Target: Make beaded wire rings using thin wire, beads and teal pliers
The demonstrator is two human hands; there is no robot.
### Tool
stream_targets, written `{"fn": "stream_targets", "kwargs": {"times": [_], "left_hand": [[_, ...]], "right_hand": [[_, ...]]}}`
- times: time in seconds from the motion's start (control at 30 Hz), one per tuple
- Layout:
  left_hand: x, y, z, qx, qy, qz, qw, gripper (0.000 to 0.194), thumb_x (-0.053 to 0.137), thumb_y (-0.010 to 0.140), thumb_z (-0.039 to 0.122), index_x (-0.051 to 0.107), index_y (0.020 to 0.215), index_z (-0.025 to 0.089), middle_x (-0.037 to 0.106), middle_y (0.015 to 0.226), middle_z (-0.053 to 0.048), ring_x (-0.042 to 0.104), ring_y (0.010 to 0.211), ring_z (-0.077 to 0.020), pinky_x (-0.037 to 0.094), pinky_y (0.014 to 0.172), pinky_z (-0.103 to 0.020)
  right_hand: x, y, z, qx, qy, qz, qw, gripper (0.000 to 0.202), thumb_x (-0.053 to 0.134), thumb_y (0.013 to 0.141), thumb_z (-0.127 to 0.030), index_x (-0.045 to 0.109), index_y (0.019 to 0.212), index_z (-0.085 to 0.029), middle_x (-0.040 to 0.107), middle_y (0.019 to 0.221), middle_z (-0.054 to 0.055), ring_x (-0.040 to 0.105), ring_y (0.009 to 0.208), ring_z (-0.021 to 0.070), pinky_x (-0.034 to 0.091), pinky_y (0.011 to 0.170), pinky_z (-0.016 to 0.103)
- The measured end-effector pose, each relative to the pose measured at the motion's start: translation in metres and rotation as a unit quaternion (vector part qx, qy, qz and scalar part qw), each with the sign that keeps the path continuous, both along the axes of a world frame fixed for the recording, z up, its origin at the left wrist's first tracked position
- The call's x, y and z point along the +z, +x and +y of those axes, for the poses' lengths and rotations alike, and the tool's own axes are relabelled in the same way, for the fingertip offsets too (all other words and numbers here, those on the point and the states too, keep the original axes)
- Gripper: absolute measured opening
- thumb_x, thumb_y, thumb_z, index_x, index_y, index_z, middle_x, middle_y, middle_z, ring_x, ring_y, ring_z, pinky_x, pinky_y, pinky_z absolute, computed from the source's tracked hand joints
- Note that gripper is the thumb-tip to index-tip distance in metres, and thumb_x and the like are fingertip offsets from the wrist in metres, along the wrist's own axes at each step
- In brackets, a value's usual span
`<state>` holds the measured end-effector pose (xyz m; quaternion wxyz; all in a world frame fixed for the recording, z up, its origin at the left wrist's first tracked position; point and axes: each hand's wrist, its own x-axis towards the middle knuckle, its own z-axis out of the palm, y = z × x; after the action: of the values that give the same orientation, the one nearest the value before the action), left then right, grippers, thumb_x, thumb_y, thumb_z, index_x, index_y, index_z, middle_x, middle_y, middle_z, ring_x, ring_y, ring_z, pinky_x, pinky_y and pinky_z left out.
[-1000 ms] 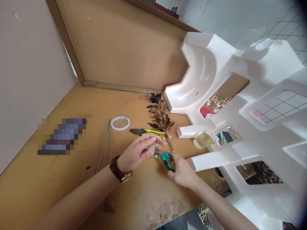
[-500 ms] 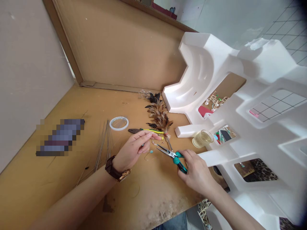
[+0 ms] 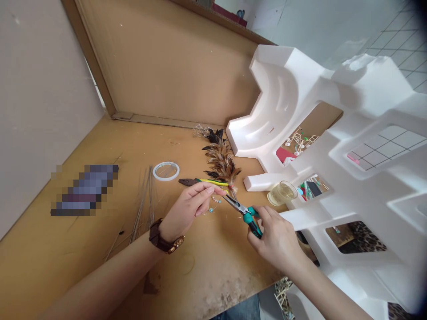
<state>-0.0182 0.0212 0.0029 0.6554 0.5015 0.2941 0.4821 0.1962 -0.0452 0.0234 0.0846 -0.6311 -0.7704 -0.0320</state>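
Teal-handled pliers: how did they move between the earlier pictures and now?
The right hand drew the teal-handled pliers rightward, then brought their tips forward, close to the left hand; it still holds them. The feather bundle, white ring and glass stayed in place.

silver pliers, teal-and-black grips — mottled brown-and-black feathers — white ring, tan tabletop

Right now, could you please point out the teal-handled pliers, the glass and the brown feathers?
Teal-handled pliers [image 3: 243, 209]: head view, on the pivot.
Glass [image 3: 279, 195]: head view, on the side wall.
Brown feathers [image 3: 220, 156]: head view, middle of the bunch.
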Motion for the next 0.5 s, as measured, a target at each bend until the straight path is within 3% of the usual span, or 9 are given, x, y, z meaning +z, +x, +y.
{"fn": "stream_targets", "kwargs": {"times": [0.17,0.37,0.5], "left_hand": [[-0.0017,0.0009,-0.0006,0.01,0.005,0.013,1.0,0.023,0.047,0.087,0.031,0.063,0.091,0.015,0.052,0.053,0.003,0.021,0.04,-0.0051,0.017,0.043,-0.024],[0.0008,0.0004,-0.0016,0.008,-0.002,0.014,1.0,0.022,0.046,0.087,0.03,0.063,0.091,0.016,0.034,0.042,0.008,0.02,0.041,-0.0065,0.017,0.045,-0.024],[0.0005,0.0006,-0.0019,0.008,0.001,0.017,1.0,0.022,0.046,0.087,0.031,0.062,0.091,0.016,0.036,0.041,0.008,0.021,0.04,-0.0069,0.018,0.046,-0.025]], "right_hand": [[0.0,-0.0034,0.0024,-0.001,0.02,-0.021,1.0,0.031,0.048,0.07,-0.026,0.051,0.1,-0.019,0.059,0.081,0.003,0.056,0.074,0.0202,0.034,0.058,0.028],[0.0006,-0.0046,0.0006,0.003,0.017,-0.031,0.999,0.028,0.047,0.071,-0.027,0.052,0.098,-0.019,0.059,0.079,0.004,0.056,0.07,0.0188,0.031,0.055,0.027],[0.0018,-0.0063,0.0,0.004,0.008,-0.035,0.999,0.025,0.047,0.071,-0.027,0.052,0.094,-0.018,0.059,0.077,0.003,0.056,0.067,0.018,0.03,0.054,0.026]]}}
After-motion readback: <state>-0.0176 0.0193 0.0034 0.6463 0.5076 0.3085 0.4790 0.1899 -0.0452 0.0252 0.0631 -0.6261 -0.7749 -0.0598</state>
